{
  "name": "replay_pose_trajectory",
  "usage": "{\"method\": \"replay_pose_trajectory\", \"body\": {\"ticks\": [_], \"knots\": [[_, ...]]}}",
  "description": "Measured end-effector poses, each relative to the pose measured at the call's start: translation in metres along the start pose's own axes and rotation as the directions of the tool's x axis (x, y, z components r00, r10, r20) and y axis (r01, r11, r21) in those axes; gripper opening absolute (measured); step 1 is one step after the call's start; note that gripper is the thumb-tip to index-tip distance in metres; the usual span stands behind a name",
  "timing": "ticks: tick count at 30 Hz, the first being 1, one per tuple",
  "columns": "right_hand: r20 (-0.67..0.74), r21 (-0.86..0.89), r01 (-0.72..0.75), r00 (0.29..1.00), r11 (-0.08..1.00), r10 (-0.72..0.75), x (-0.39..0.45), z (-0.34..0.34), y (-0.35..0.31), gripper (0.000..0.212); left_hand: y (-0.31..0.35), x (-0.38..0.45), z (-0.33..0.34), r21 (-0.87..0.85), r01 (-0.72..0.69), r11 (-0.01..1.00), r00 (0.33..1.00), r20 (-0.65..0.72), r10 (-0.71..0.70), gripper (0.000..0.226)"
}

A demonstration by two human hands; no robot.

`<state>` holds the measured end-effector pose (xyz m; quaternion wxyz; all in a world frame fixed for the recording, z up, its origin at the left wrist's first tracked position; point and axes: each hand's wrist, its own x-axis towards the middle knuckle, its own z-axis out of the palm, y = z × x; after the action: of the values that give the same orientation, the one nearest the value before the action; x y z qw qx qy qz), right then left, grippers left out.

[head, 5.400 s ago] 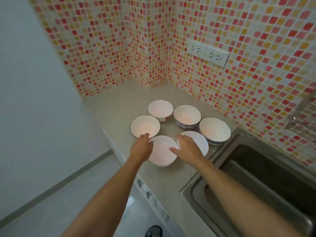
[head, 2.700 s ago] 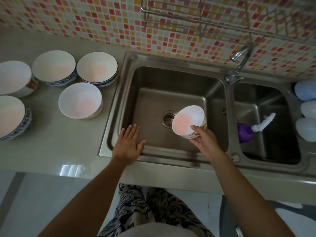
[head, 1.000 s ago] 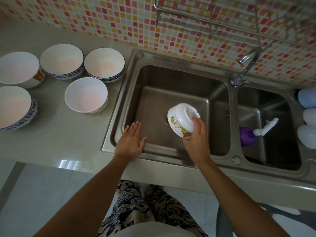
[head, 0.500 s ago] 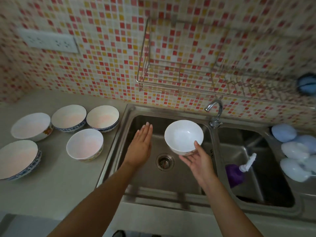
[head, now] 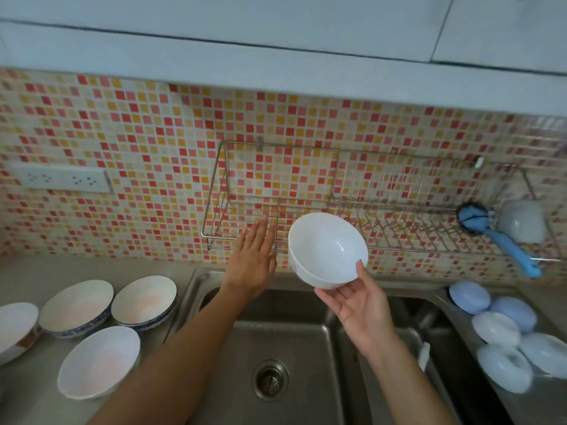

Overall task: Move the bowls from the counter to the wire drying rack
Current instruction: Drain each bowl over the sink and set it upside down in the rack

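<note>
- Your right hand [head: 360,305] holds a white bowl [head: 326,249] from below, thumb on its rim at 4 o'clock, mouth tilted toward you.
- The bowl hangs above the sink [head: 294,348], in front of the wire rack [head: 383,207] on the tiled wall.
- Your left hand [head: 253,259] is flat with fingers straight, at 9 o'clock of the bowl, holding nothing.
- Four more bowls [head: 98,361] sit on the bench [head: 27,394] at 8 o'clock.
- A blue brush [head: 491,231] hangs at the rack's 3 o'clock end.
</note>
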<state>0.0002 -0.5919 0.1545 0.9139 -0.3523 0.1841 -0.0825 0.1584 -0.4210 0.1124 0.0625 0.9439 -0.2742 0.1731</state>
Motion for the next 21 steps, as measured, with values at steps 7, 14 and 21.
{"method": "replay_pose_trajectory", "body": {"ticks": [7, 14, 21], "knots": [[0.076, -0.208, 0.205, 0.978, 0.956, -0.194, 0.049, 0.037, -0.042, 0.065, -0.004, 0.025, -0.001, -0.043, -0.003, 0.999, 0.999, 0.052, 0.006, 0.079], [0.180, -0.795, 0.432, 0.839, 0.426, -0.514, 0.114, 0.062, -0.042, 0.075, -0.007, 0.021, -0.004, -0.058, -0.065, 0.996, 0.997, 0.034, 0.067, 0.065], [0.431, -0.899, 0.409, 0.767, -0.155, -0.475, 0.154, 0.053, -0.022, 0.093, -0.004, 0.020, -0.010, -0.048, -0.052, 0.998, 0.997, 0.062, 0.055, 0.072]]}}
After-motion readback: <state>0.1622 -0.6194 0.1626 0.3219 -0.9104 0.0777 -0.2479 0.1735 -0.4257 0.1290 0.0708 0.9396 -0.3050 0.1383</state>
